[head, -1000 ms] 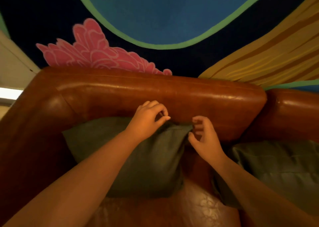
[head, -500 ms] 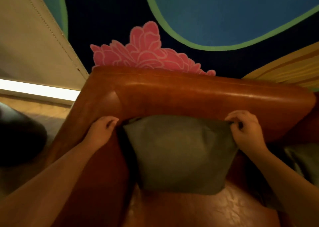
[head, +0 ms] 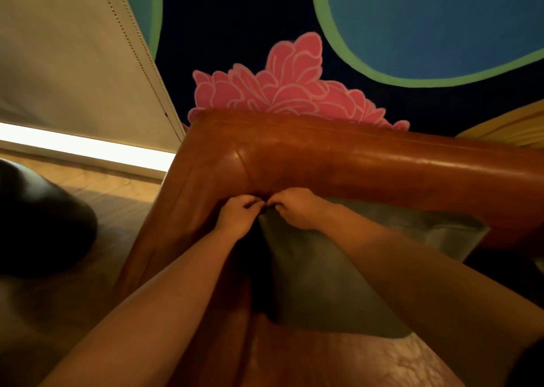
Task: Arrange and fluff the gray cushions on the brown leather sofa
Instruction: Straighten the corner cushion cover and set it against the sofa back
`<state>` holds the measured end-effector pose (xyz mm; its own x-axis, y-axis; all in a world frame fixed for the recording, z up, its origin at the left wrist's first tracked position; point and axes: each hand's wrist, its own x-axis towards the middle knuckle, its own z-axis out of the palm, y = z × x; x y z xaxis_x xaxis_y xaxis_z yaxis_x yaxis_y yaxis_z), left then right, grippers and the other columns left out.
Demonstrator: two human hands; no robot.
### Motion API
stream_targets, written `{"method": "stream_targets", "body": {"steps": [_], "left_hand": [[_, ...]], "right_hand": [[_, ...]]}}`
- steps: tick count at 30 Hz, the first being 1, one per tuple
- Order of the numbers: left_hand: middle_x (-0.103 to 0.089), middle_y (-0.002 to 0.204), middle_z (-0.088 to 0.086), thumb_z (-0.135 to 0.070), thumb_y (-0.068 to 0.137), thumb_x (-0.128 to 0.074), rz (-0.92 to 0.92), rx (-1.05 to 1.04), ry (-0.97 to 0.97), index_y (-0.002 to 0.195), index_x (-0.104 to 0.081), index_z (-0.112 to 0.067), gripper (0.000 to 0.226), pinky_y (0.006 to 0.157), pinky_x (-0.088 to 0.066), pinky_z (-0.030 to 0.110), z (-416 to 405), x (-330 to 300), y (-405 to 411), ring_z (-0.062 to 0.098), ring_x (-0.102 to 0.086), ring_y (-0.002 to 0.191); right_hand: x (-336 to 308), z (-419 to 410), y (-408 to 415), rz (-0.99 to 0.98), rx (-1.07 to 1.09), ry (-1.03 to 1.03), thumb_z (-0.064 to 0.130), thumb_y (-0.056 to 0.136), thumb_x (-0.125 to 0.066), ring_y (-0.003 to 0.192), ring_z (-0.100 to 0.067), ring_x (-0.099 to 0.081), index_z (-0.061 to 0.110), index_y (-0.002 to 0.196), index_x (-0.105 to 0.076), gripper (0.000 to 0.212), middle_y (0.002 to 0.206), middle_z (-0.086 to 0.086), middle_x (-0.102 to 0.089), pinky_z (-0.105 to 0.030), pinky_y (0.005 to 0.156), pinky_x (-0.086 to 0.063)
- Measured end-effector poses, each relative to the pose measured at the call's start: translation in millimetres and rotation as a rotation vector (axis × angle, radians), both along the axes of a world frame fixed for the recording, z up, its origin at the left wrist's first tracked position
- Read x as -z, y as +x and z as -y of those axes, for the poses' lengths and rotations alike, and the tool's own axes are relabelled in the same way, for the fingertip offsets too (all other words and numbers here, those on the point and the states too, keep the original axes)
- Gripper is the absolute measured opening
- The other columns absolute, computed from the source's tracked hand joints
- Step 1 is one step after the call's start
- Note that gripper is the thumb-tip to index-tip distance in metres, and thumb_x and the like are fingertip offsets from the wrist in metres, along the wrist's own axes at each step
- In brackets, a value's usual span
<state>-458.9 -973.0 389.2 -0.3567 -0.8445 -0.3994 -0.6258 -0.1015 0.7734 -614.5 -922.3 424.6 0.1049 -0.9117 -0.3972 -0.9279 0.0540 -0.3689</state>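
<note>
**Gray cushion being pinched at its top corner in the sofa's left-hand corner**

Leather in a warm brown is being shown from above: the sofa (head: 368, 163), its backrest running across the middle of the view and one armrest coming down on the left. A gray cushion (head: 332, 272) is being propped upright against the backrest, close beside that armrest, with its lower edge resting on the seat. Its upper left corner is being gripped by both hands together. The left hand (head: 235, 216) is being curled around the corner from the armrest side, and the right hand (head: 297, 208) is being curled onto the same corner from the cushion side, the fingertips of the two nearly touching. Exactly how much fabric is being pinched cannot be made out in the dim light.

As a judgement, the task is being carried through its middle: this cushion is already being seated in place, and its corner is apparently being pulled into shape. Any other cushions are being left out of view, so their state cannot be told. Behind the sofa, a painted wall (head: 412, 19) with a pink flower (head: 282, 89) is being seen.
</note>
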Motion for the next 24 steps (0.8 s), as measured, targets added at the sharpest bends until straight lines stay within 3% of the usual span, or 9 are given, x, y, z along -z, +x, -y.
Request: {"method": "stream_targets", "body": {"steps": [5, 8, 10, 12, 14, 16, 19, 24], "left_hand": [[-0.071, 0.084, 0.008, -0.031, 0.076, -0.076, 0.029, -0.026, 0.136, 0.080, -0.071, -0.018, 0.015, 0.078, -0.058, 0.046, 3.9, -3.9, -12.8, 0.024, -0.068, 0.083], [-0.065, 0.079, 0.001, -0.033, 0.074, -0.078, 0.135, 0.073, -0.013, 0.074, -0.063, -0.020, 0.020, 0.070, -0.051, 0.030, -1.0, -9.3, -12.3, 0.019, -0.063, 0.080], [-0.061, 0.082, 0.000, -0.025, 0.077, -0.076, 0.183, 0.149, -0.173, 0.078, -0.060, -0.020, 0.017, 0.069, -0.045, 0.027, -5.5, -16.3, -9.7, 0.018, -0.061, 0.081], [-0.060, 0.096, 0.004, -0.017, 0.081, -0.073, 0.170, 0.260, -0.249, 0.089, -0.067, -0.019, 0.010, 0.082, -0.049, 0.032, -6.7, -21.6, -5.0, 0.021, -0.061, 0.090], [-0.057, 0.115, 0.006, -0.019, 0.085, -0.069, 0.282, 0.473, -0.305, 0.109, -0.069, -0.017, 0.024, 0.094, -0.046, 0.038, -5.8, -28.1, -2.7, 0.024, -0.057, 0.106], [-0.052, 0.125, 0.004, -0.024, 0.088, -0.065, 0.458, 0.705, -0.372, 0.123, -0.063, -0.020, 0.034, 0.097, -0.044, 0.039, -4.2, -33.6, -4.6, 0.025, -0.052, 0.116], [-0.051, 0.120, 0.008, -0.021, 0.091, -0.058, 0.646, 0.959, -0.466, 0.121, -0.062, -0.015, 0.030, 0.087, -0.047, 0.039, -4.7, -41.4, -10.7, 0.028, -0.054, 0.110], [-0.052, 0.115, 0.010, -0.015, 0.095, -0.047, 0.672, 1.130, -0.570, 0.115, -0.060, -0.007, 0.025, 0.084, -0.047, 0.041, 2.1, -37.7, -1.3, 0.028, -0.055, 0.103]], "right_hand": [[1.8, -17.0, -3.2, 0.097, 0.044, -0.054, 0.007, 0.097, -0.039, 0.114, -0.032, -0.054, 0.009, 0.118, -0.062, 0.031, 0.123, -0.014, -0.061, -0.042, 0.096, -0.043], [-1.9, -29.3, -6.8, 0.144, 0.026, -0.150, 0.005, 0.097, -0.043, 0.108, -0.027, -0.056, 0.007, 0.112, -0.064, 0.026, 0.115, -0.013, -0.062, -0.028, 0.090, -0.039], [-2.1, -37.4, -8.4, 0.171, 0.015, -0.218, 0.004, 0.095, -0.046, 0.104, -0.025, -0.057, 0.006, 0.109, -0.065, 0.024, 0.111, -0.011, -0.063, -0.022, 0.085, -0.036], [-0.6, -46.1, -8.6, 0.197, 0.016, -0.258, 0.001, 0.093, -0.047, 0.101, -0.026, -0.059, 0.005, 0.109, -0.066, 0.025, 0.108, -0.011, -0.064, -0.020, 0.083, -0.035], [0.7, -54.9, -7.6, 0.226, 0.016, -0.263, -0.003, 0.089, -0.048, 0.102, -0.027, -0.059, 0.003, 0.109, -0.067, 0.028, 0.109, -0.013, -0.066, -0.016, 0.084, -0.032], [1.8, -62.6, -2.6, 0.210, -0.020, -0.249, -0.004, 0.085, -0.047, 0.104, -0.028, -0.060, 0.003, 0.109, -0.067, 0.032, 0.110, -0.013, -0.067, -0.021, 0.089, -0.034], [4.0, -66.9, 7.4, 0.174, -0.064, -0.231, 0.003, 0.078, -0.044, 0.101, -0.031, -0.061, 0.004, 0.107, -0.068, 0.038, 0.108, -0.012, -0.068, -0.035, 0.092, -0.040], [5.0, -61.2, 11.1, 0.157, -0.039, -0.233, 0.006, 0.077, -0.041, 0.102, -0.031, -0.061, 0.006, 0.108, -0.067, 0.041, 0.108, -0.012, -0.067, -0.038, 0.093, -0.040]]}}
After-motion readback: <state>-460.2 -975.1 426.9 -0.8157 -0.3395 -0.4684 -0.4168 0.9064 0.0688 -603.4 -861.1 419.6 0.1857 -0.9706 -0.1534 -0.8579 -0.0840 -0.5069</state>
